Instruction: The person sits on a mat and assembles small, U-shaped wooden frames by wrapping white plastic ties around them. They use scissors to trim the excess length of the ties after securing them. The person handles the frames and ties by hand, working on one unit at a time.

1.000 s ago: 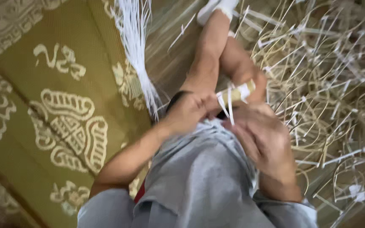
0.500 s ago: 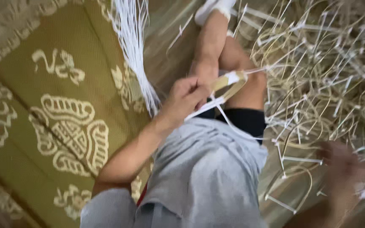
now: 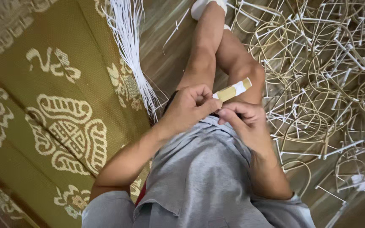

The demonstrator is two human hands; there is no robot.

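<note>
on the left side of the floor lies a green mat (image 3: 43, 84) with pale swirly shapes. at the mat's right edge, near the top, a bunch of thin white strips (image 3: 127, 38) lies in a long bundle. next comes the left hand (image 3: 189, 107), its grip pressed shut on one end of a flat tan stick (image 3: 232, 90) with a white tip. the stick sits above the person's lap, over the bent legs, and points up and to the right. the right hand (image 3: 246, 122) is just beside it, fingers curled and touching the left hand; if it pinches the stick, i cannot tell. on the right side of the floor is a big pile of tan hoops (image 3: 326, 84) with white sticks on them.
</note>
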